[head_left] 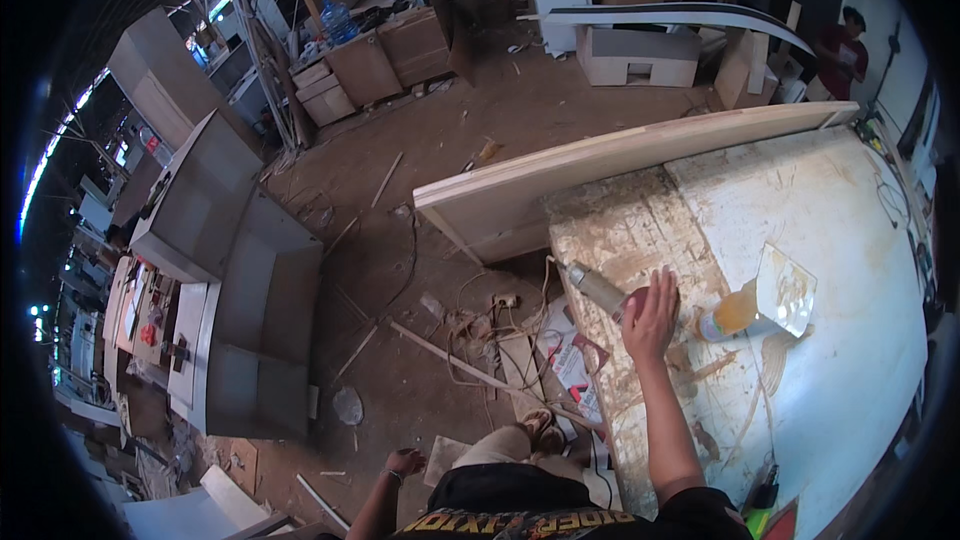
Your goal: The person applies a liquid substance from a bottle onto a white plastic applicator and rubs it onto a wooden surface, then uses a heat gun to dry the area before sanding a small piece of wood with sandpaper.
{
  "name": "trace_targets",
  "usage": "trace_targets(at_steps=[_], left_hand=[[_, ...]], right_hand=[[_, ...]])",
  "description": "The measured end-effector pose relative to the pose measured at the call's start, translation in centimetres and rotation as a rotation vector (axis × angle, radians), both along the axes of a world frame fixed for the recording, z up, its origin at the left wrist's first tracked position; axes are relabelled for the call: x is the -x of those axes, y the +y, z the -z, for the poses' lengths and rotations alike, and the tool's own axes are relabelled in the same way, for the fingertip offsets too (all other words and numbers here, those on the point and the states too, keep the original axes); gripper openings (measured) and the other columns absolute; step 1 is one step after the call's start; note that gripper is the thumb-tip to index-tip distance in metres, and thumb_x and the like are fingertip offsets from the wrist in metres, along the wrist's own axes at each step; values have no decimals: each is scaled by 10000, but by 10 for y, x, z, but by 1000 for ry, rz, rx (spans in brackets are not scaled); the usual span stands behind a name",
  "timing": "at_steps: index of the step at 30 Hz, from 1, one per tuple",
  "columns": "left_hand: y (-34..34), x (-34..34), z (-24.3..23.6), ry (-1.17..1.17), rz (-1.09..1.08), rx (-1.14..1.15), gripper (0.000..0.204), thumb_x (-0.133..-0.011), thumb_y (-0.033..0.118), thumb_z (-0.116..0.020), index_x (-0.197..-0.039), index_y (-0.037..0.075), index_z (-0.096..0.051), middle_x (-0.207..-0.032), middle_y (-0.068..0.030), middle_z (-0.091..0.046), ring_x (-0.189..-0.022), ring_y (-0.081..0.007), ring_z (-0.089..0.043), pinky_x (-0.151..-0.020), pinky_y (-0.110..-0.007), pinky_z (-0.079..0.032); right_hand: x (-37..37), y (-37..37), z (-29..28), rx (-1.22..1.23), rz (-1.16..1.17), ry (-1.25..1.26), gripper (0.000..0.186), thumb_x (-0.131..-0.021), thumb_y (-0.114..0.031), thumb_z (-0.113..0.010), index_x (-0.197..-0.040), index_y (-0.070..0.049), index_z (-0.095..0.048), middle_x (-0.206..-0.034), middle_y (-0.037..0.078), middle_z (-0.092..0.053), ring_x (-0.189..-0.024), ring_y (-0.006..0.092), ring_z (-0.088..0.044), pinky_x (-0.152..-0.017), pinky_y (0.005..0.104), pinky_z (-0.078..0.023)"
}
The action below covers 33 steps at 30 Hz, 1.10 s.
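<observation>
My right hand [650, 315] is on the end of a grey cylindrical power tool [595, 285], thumb and long fingers over its reddish part, on the stained workbench [850, 240]. Just right of it sit a container of yellowish substance [733, 315] and a glossy pale square sheet [785, 290]. A long wooden panel [600, 150] stands on edge along the bench's far side. My left hand [405, 462] hangs low beside my leg, fingers loosely bent, with nothing visible in it.
Pale open cabinets [255, 310] stand at left. The floor holds cords, wood strips [440, 358] and scraps. A green-and-black tool [762, 495] lies near the bench's front. Stacked boxes and furniture [635, 60] fill the back; a person in red [835, 55] stands at right, another bends farther back.
</observation>
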<state>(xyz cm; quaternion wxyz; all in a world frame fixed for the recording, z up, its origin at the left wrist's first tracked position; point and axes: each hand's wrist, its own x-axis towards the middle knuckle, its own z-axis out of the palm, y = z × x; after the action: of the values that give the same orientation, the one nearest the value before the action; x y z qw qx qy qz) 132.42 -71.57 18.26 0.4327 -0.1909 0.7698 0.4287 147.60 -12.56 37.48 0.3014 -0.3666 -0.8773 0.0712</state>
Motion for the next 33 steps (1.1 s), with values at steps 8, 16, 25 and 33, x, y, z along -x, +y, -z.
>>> trace_targets(at_steps=[8, 16, 25, 33], left_hand=[[-71, -3, 57, 338, 1496, 263, 332, -945, 344, -541, -864, 66, -704, -869, -94, -726, -749, -203, -701, -655, -339, -546], [-34, 102, 38, -12, 166, -73, 312, -987, 230, -552, -1197, 20, -649, -995, -113, -744, -850, -181, -703, -724, -300, -543], [-149, 365, 134, -411, 222, -17, 290, -934, 273, -529, -1088, 58, -649, -1125, -125, -693, -1052, -232, -656, -890, -365, -508], [-209, 620, 75, 155, 254, 9, 218, -956, 270, -546, -874, 85, -628, -808, -67, -608, -734, -188, -599, -612, -357, -514]], right_hand=[[12, -23, 1, 16, 2, -114, 719, -954, -354, -533, -1494, 53, -288, -1567, 249, -270, -1469, 399, -225, -1210, 522, -152], [36, -31, 43, -104, 240, -162, 720, -964, -355, -524, -1506, 48, -275, -1564, 246, -287, -1461, 399, -252, -1197, 523, -181], [101, -30, 55, -156, 616, -304, 777, -936, -415, -567, -1496, 50, -293, -1525, 282, -334, -1433, 411, -295, -1199, 515, -186], [229, -18, -34, -518, 738, -19, 504, -979, -348, -544, -1293, 46, -556, -1304, 291, -561, -1258, 417, -506, -1089, 511, -351]])
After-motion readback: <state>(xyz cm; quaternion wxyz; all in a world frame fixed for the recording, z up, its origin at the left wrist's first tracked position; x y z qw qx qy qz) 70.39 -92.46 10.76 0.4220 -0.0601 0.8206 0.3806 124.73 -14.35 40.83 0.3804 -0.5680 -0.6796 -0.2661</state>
